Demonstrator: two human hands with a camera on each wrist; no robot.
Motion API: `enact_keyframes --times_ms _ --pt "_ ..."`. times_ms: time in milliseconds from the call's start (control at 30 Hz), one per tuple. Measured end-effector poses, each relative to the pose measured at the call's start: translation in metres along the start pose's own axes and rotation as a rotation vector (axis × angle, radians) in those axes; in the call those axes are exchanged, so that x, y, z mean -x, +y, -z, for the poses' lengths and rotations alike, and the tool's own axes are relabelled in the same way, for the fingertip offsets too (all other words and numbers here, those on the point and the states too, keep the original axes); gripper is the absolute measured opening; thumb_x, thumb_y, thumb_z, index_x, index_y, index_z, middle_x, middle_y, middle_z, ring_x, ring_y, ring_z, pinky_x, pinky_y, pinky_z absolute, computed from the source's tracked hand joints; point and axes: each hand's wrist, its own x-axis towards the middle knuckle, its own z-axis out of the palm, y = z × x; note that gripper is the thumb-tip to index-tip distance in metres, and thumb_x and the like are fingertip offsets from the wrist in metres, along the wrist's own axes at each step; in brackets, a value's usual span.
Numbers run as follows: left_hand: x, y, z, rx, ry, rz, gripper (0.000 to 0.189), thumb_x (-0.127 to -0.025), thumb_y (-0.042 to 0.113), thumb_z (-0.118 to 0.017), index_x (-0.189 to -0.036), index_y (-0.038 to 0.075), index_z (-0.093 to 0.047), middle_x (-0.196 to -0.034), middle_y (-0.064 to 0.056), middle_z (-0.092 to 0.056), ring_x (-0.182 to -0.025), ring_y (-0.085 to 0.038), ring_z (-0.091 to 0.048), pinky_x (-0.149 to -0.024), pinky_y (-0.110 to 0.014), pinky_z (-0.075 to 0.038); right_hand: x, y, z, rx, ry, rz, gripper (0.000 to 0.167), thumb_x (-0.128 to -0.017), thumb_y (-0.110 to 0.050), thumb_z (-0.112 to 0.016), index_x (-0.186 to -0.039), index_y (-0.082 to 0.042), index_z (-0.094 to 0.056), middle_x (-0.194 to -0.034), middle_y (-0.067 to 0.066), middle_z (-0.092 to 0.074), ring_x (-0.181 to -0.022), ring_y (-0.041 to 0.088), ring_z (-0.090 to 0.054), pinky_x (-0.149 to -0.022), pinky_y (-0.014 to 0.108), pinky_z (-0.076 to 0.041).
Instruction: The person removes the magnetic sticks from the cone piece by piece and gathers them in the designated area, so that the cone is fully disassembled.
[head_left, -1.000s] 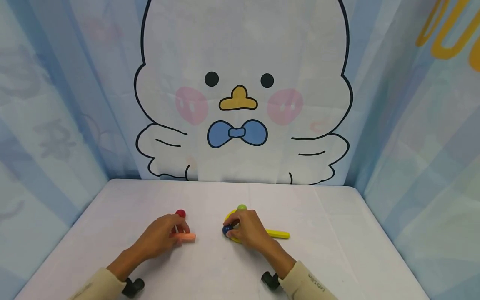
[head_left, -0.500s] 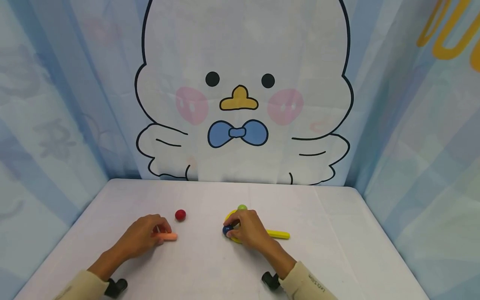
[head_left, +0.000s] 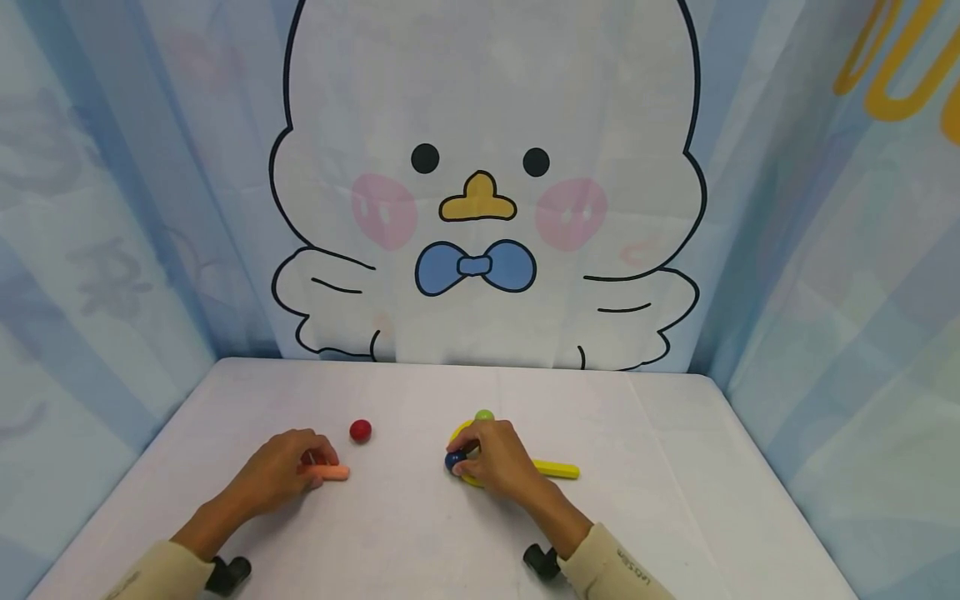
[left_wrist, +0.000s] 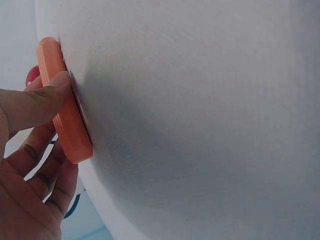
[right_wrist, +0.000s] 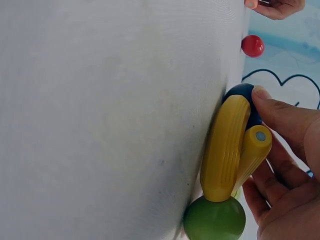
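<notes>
1. My left hand [head_left: 283,468] pinches the orange rod [left_wrist: 73,127] close to the surface [head_left: 405,542], near the red ball [head_left: 361,431].
2. My right hand [head_left: 497,458] grips the blue ball [right_wrist: 242,91], against a yellow rod [right_wrist: 225,150].
3. Likely a joining step; next calls for steady rod-to-ball alignment.

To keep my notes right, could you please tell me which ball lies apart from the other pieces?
The red ball: it lies alone on the table, whereas the blue one and green ones touch yellow pieces.
</notes>
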Motion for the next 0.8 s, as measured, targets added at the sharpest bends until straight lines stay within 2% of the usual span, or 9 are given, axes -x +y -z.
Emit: enact_keyframes --times_ms 100,367,533,633,800 --pt "0.0 0.002 0.001 -0.001 -0.001 0.016 0.026 -0.083 0.004 -0.089 -0.096 0.022 -0.075 -0.091 0.007 -0.068 -0.087 -0.014 -0.056 -0.081 -0.036 -0.053 0.0 0.0 0.001 -0.002 -0.004 0.001 0.021 -0.082 -0.004 -0.09 -0.101 -0.013 -0.083 -0.099 -0.003 -0.078 -0.093 0.009 -0.071 -0.085 0.025 -0.058" --pt "0.001 0.005 0.001 -0.023 0.014 0.0 0.029 -0.081 0.005 -0.091 -0.1 0.022 -0.077 -0.099 0.006 -0.072 -0.094 -0.016 -0.06 -0.09 -0.046 -0.058 0.0 -0.001 0.001 -0.004 -0.019 0.006 0.021 -0.083 -0.004 -0.09 -0.101 -0.012 -0.083 -0.102 -0.002 -0.078 -0.095 0.011 -0.072 -0.084 0.025 -0.06" --pt "0.0 0.012 0.001 -0.049 0.043 -0.042 0.02 -0.084 0.023 -0.091 -0.1 0.025 -0.078 -0.095 0.01 -0.07 -0.093 -0.013 -0.06 -0.085 -0.036 -0.057 0.0 0.0 0.002 0.002 -0.028 0.003 0.021 -0.083 -0.005 -0.09 -0.102 -0.013 -0.083 -0.104 -0.003 -0.079 -0.095 0.011 -0.072 -0.085 0.024 -0.06" --pt "-0.001 0.02 0.001 -0.05 0.059 -0.076 0.02 -0.084 0.028 -0.091 -0.099 0.024 -0.078 -0.092 0.012 -0.07 -0.092 -0.011 -0.06 -0.081 -0.03 -0.056 0.0 0.0 0.003 0.001 -0.034 0.005 0.021 -0.084 -0.006 -0.09 -0.102 -0.013 -0.083 -0.104 -0.003 -0.079 -0.095 0.01 -0.073 -0.085 0.025 -0.06" --pt "-0.002 0.036 0.0 -0.025 0.055 -0.07 0.024 -0.082 0.015 -0.092 -0.099 0.024 -0.078 -0.094 0.01 -0.071 -0.094 -0.012 -0.06 -0.084 -0.031 -0.057 0.0 0.0 0.005 -0.007 -0.046 0.018 0.019 -0.085 -0.01 -0.09 -0.102 -0.013 -0.083 -0.103 -0.003 -0.079 -0.095 0.009 -0.073 -0.086 0.026 -0.06"
